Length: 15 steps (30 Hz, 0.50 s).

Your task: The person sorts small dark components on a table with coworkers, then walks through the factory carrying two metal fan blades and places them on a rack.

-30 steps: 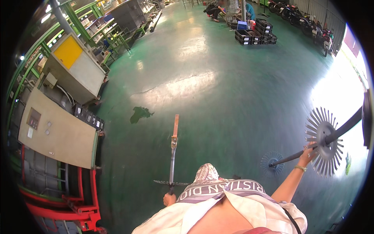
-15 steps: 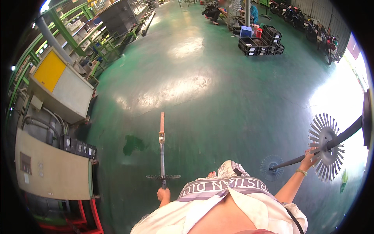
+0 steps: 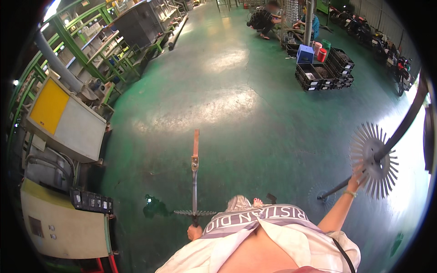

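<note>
My left hand [image 3: 194, 233] is closed round the dark lower end of a slim metal rod [image 3: 195, 191]. Just above the fist the rod carries a toothed disc [image 3: 182, 212], seen edge-on, and a flat copper-coloured strip [image 3: 196, 143] extends from its far end. Out to the right, my right hand [image 3: 354, 183] grips a dark pole [image 3: 337, 187] beside a large grey disc [image 3: 372, 170] with splayed teeth. That disc partly hides the fingers. Toward the pole's lower end sits a second toothed disc [image 3: 317, 195], faint against the floor.
Black crates [image 3: 325, 82] are stacked ahead on the right, near a blue stool [image 3: 305, 53] and a post [image 3: 309, 22]. Two people work behind them. Motorbikes [image 3: 387, 59] line the right wall. Cabinets [image 3: 68, 123] stand left, and a dark wet patch [image 3: 154, 207] marks the green floor.
The crates and people appear nearer and further right, and the wet patch lower, as I move forward. Both hands keep their hold; the right-hand disc sits slightly further left in view.
</note>
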{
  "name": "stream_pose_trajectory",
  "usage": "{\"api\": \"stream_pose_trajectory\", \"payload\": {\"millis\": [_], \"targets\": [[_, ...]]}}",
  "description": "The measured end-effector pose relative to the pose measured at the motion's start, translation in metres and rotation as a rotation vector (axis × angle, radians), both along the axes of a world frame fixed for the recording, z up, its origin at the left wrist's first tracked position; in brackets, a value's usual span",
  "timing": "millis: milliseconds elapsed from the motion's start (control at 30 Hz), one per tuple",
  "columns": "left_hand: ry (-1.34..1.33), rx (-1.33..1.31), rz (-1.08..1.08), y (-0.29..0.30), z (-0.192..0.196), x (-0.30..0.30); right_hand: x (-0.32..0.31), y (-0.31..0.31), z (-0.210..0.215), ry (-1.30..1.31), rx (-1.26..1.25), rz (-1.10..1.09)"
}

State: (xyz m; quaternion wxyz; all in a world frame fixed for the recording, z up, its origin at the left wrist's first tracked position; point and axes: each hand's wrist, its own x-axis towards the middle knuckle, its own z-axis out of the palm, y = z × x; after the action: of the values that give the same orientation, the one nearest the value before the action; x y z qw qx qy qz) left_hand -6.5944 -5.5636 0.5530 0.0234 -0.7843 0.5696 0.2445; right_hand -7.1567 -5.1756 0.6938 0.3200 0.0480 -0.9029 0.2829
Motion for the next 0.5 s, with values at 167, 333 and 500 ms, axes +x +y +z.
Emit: {"api": "stream_pose_trajectory", "payload": {"millis": [167,333,500], "targets": [[-0.044,0.022,0.027,-0.081,0.002,-0.098,-0.126,-0.166,0.011,-0.152,-0.773,0.318],[-0.002,-0.004,-0.091,-0.197,-0.042,-0.18,-0.251,-0.248,-0.019,0.164,-0.574,0.339],[-0.005,-0.046,-0.057,-0.34,0.013,-0.329,-0.304,-0.371,0.074,0.05,-1.18,0.29]]}}
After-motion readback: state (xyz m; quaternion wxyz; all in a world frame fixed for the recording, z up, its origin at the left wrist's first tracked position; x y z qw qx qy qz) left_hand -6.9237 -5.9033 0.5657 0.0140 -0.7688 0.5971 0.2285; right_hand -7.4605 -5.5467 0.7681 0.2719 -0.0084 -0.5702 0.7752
